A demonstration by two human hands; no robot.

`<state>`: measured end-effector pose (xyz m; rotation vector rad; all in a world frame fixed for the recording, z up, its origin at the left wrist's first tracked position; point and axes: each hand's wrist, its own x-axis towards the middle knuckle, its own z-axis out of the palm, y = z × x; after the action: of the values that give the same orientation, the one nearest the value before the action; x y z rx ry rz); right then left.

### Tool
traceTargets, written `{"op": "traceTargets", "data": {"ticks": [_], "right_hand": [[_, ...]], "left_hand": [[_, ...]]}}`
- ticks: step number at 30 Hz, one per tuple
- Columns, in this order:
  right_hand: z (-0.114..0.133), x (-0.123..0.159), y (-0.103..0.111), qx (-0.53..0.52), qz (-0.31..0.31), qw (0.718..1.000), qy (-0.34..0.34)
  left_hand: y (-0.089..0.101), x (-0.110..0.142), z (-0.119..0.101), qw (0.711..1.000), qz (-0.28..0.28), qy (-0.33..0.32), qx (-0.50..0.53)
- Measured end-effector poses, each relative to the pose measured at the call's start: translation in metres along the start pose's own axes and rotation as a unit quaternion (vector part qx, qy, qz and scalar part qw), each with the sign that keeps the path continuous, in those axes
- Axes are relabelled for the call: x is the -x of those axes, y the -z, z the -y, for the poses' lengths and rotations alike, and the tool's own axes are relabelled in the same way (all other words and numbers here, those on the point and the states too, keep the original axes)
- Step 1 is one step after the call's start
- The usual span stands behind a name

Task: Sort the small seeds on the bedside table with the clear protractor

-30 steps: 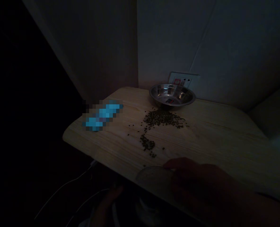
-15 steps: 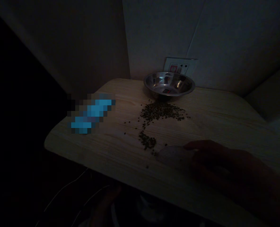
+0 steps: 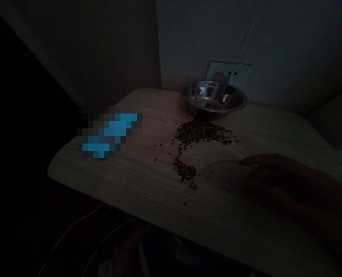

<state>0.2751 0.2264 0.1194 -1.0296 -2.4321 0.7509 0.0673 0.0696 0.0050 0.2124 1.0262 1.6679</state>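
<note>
On the right, my right hand (image 3: pixel 277 177) is closed, thumb and fingers pinching a clear, round-edged plastic piece (image 3: pixel 224 173). Its exact kind is hard to make out in the dim light. The piece lies low over the wooden tabletop (image 3: pixel 148 181), its left edge beside a small cluster of dark seeds or beans (image 3: pixel 185 170). A larger pile of the same dark grains (image 3: pixel 204 131) spreads behind it. Down past the front edge of the table is my left hand (image 3: pixel 133 236), very dark, its fingers not discernible.
A shiny metal bowl (image 3: pixel 214 98) stands at the back, just behind the pile, with a wall socket (image 3: pixel 228 73) behind it. A pixelated bright blue object (image 3: pixel 113 134) lies on the left. Thin white cables (image 3: pixel 69 227) hang below the table's front.
My right hand and the clear plastic piece have moved slightly up and right in the picture. The whole view has shifted a little; the grains look much the same.
</note>
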Motion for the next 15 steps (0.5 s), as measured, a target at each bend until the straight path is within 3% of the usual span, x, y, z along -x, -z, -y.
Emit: {"op": "traceTargets", "data": {"ticks": [8,15], "right_hand": [[0.017,0.001,-0.012,-0.019,0.078,0.997,0.022],[0.02,0.004,-0.023,-0.016,0.096,0.994,0.051]], "left_hand": [[-0.006,0.005,-0.005,1.0,0.013,0.009,0.012],[0.0,0.005,-0.006,1.0,0.02,-0.005,0.013]]}}
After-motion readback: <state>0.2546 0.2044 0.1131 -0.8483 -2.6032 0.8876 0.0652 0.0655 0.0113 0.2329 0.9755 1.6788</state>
